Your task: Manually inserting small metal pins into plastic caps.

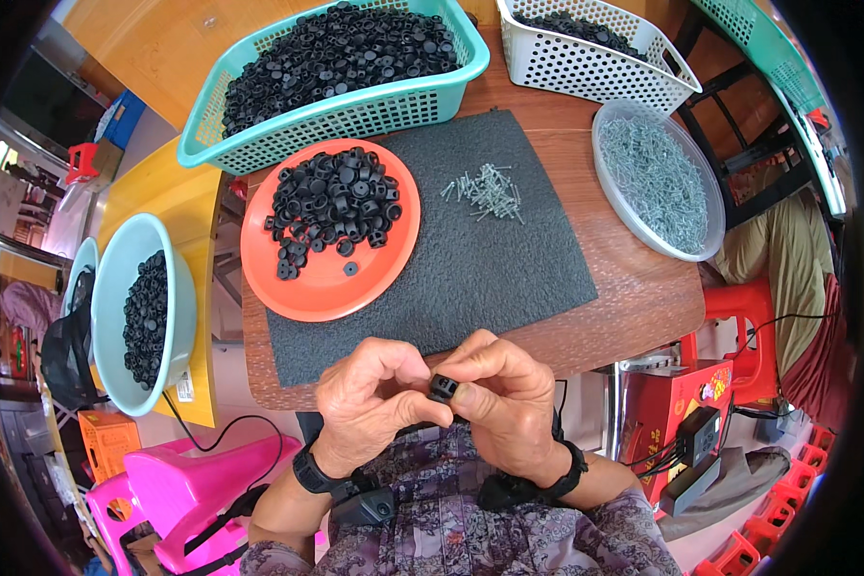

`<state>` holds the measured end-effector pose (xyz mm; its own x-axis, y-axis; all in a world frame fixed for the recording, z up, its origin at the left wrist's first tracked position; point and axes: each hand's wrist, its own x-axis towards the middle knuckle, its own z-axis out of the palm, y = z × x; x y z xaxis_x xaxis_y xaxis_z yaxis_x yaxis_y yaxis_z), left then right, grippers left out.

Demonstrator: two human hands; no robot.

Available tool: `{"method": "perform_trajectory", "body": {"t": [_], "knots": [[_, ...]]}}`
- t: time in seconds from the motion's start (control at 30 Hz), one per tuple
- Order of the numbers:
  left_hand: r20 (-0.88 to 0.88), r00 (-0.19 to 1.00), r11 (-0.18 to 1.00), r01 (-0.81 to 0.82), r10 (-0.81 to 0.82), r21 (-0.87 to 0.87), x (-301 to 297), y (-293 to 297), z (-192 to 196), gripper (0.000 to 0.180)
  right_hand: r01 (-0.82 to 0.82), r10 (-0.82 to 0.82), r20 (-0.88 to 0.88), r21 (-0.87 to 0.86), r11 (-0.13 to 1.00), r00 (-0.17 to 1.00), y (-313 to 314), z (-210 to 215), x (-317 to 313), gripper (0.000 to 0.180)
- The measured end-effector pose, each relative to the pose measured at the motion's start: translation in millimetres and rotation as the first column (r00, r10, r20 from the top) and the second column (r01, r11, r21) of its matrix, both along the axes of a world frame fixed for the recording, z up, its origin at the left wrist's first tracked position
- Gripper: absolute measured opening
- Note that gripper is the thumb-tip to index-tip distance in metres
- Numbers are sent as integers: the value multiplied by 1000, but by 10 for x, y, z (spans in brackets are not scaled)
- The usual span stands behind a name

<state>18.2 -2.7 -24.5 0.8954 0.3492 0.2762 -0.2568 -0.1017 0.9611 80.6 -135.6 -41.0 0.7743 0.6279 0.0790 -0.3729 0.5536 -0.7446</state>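
A small round black plastic part point(443, 388) with openings in its side is pinched between both hands, just off the table's near edge. My right hand point(501, 396) grips it between thumb and fingers. From the other side my left hand point(374, 392) closes thumb and fingertips on or against it; whether a screw is also held there is hidden. Beyond the hands, an orange-red plate point(302, 298) carries a heap of similar black parts point(341, 197). Right of it, a small pile of metal screws point(490, 193) lies on a dark grey mat point(509, 278).
At the back stand a teal basket point(355, 117) and a white basket point(595, 77), both with black parts. A clear round tub point(616, 197) of screws sits at the right on the wooden table point(643, 307). A pale blue basin point(178, 317) is at left, above a pink stool point(182, 490).
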Motion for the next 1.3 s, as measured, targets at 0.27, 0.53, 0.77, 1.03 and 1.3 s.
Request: {"method": "perform_trajectory", "body": {"t": [0.27,0.53,0.77,1.03,1.3], "knots": [[-20,999,998,44,-43,47,2,14,35,38,-10,13,-59,44,999,998,-1,2,-26,17],[-3,998,988,64,-64,144,1,109,-116,37,-58,66,-126,65,996,990,2,-4,-53,17],[-2,998,989,69,-70,127,15,90,-93,37,-67,71,-132,38,997,989,10,24,-28,18],[-145,988,946,4,-53,-323,42,-43,62,25,-154,96,-376,-127,980,922,-17,205,85,17],[-329,944,962,-60,-33,-268,87,-15,111,24,-169,96,-456,-121,978,885,2,184,137,19]]}}
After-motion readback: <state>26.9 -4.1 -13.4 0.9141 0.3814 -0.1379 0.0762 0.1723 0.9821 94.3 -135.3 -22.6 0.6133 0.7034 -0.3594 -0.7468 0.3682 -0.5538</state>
